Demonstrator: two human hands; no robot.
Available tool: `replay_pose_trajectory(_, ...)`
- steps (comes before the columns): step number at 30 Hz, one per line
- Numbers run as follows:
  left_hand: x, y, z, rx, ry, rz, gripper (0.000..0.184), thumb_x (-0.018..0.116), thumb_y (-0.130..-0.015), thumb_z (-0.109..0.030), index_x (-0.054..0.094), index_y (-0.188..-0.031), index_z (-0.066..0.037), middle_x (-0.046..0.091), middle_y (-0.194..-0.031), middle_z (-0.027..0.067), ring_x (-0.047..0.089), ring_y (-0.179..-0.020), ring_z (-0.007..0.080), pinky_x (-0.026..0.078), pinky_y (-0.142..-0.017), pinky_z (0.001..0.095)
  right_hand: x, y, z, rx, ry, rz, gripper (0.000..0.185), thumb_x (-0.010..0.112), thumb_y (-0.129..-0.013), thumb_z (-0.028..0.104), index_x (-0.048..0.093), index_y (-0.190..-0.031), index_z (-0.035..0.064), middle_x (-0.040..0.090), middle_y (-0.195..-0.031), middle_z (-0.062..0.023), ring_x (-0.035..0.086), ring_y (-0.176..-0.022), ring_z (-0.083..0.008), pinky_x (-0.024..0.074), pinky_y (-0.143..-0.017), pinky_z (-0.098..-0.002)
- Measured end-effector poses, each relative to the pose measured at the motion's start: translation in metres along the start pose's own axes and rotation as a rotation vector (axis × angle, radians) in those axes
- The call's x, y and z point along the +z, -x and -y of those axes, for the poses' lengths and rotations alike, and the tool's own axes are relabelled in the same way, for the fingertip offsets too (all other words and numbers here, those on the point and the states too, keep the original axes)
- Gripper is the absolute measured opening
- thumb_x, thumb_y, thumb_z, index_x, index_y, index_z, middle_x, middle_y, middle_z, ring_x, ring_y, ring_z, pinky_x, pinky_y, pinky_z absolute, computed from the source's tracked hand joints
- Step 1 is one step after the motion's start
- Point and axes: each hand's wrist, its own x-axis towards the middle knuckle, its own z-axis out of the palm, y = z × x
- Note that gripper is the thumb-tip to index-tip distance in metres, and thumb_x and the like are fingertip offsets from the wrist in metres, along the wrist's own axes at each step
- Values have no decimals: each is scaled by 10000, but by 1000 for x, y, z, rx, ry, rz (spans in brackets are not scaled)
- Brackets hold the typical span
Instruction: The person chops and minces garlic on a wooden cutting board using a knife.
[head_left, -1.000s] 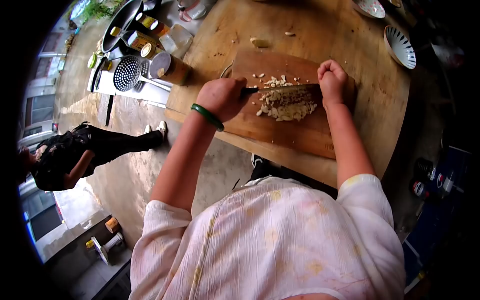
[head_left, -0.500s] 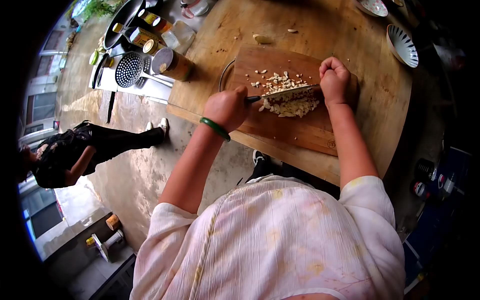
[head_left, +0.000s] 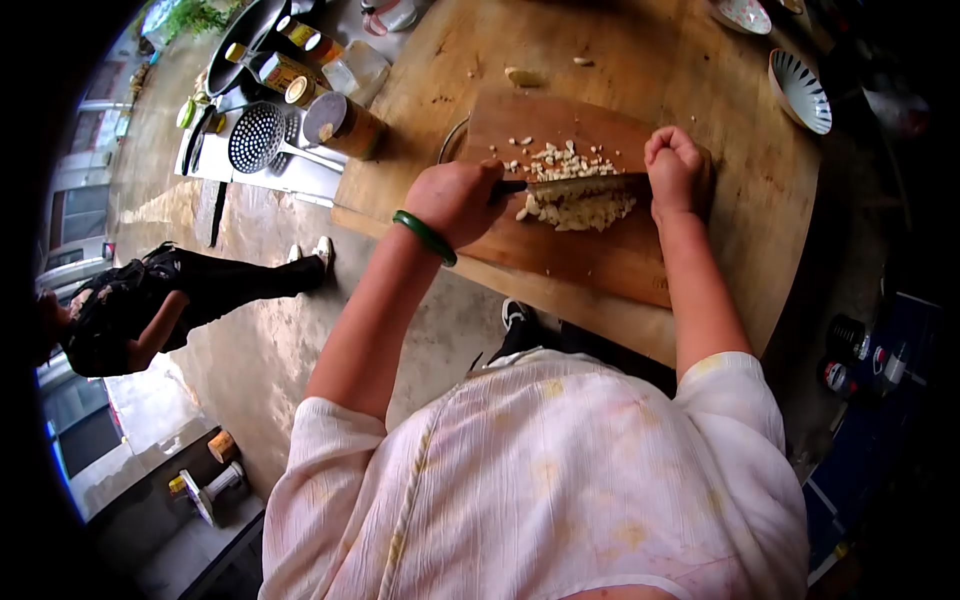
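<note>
One knife [head_left: 575, 184] amid chopped pieces [head_left: 580, 210], jar [head_left: 345, 127], skimmer [head_left: 257, 137] (off the board [head_left: 600, 265]), bowl [head_left: 800, 93]

On the left of my view I can see a perforated skimmer [head_left: 256, 138] just beside a dark-lidded jar [head_left: 350, 130], with a capped sauce bottle [head_left: 278, 72], a clear plastic container [head_left: 358, 72] and a black frying pan [head_left: 229, 58] close behind. At the upper right I have a white bowl with dark stripes [head_left: 800, 92], and near it a patterned bowl [head_left: 742, 14]. Off to the left I also see a person in black clothes [head_left: 225, 277], in pale shoes [head_left: 323, 254], standing on the concrete floor [head_left: 255, 370].
</note>
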Motion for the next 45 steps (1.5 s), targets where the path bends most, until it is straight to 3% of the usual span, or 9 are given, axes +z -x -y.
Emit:
replay_pose_trajectory(5, 3, 14, -19, -29, -32, -56, 281, 638, -872, -348, 599, -850, -70, 646, -713, 170, 642, -683, 387, 503, -592, 493, 3, 8, 17, 21, 21, 21, 262, 348, -689, -106, 534, -663, 76, 492, -618, 14, 420, -565, -72, 318, -523, -216)
replay_pose_trajectory(7, 19, 16, -8, -67, 12, -44, 254, 627, -884, -313, 590, -855, -64, 637, -696, 173, 641, -678, 387, 497, -581, 498, 10, 11, 24, -191, 271, -19, 268, 341, -688, -110, 530, -665, 78, 487, -616, 14, 400, -548, -71, 303, -507, -217)
replay_pose_trajectory(13, -1, 16, -26, -33, -32, -6, 221, 613, -892, -313, 579, -865, -96, 646, -727, 162, 630, -659, 391, 493, -586, 491, -11, 4, 10, 103, -90, 52, 254, 354, -698, -110, 537, -663, 63, 506, -632, 11, 432, -560, -77, 343, -521, -223)
replay_pose_trajectory(16, 22, 24, -16, -60, 55, -94, 216, 637, -889, -281, 561, -863, -80, 631, -701, 161, 626, -660, 389, 478, -563, 484, 1, 4, 20, -104, 181, 13, 236, 365, -699, -106, 531, -660, 57, 499, -626, 16, 433, -563, -76, 337, -528, -223)
replay_pose_trajectory(19, 19, 23, -3, -12, 225, -127, 202, 655, -894, -257, 566, -878, -76, 622, -709, 175, 609, -649, 403, 459, -556, 483, 20, -14, 31, -118, 115, 79, 232, 367, -704, -105, 529, -659, 55, 498, -623, 17, 432, -566, -73, 337, -528, -223)
replay_pose_trajectory(26, -19, 35, 9, -198, 88, -212, 220, 619, -924, -264, 530, -904, -64, 628, -776, 203, 607, -724, 427, 456, -595, 503, 104, -67, 10, -86, -70, 291, 264, 381, -707, -95, 572, -658, 81, 533, -625, 24, 470, -583, -71, 371, -541, -221)
replay_pose_trajectory(33, 10, 51, 7, -451, 33, -284, 186, 588, -942, -247, 507, -920, -80, 635, -794, 212, 601, -736, 451, 452, -591, 534, 166, -79, -9, -5, -102, 419, 249, 378, -675, -91, 572, -646, 61, 550, -605, 6, 494, -579, -89, 394, -549, -238)
replay_pose_trajectory(37, 19, 54, -25, -483, 202, -205, 151, 577, -934, -201, 488, -972, -85, 625, -810, 225, 595, -740, 466, 450, -603, 550, 139, -83, -8, -131, -62, 513, 228, 388, -727, -76, 563, -674, 60, 534, -626, 15, 478, -585, -75, 377, -548, -223)
replay_pose_trajectory(45, 15, 28, -61, -278, 302, -77, 163, 580, -928, -183, 488, -981, -60, 621, -826, 221, 597, -732, 455, 455, -612, 539, 37, -82, 26, 42, 10, 348, 244, 366, -721, -101, 556, -701, 51, 512, -640, -2, 435, -567, -82, 333, -517, -224)
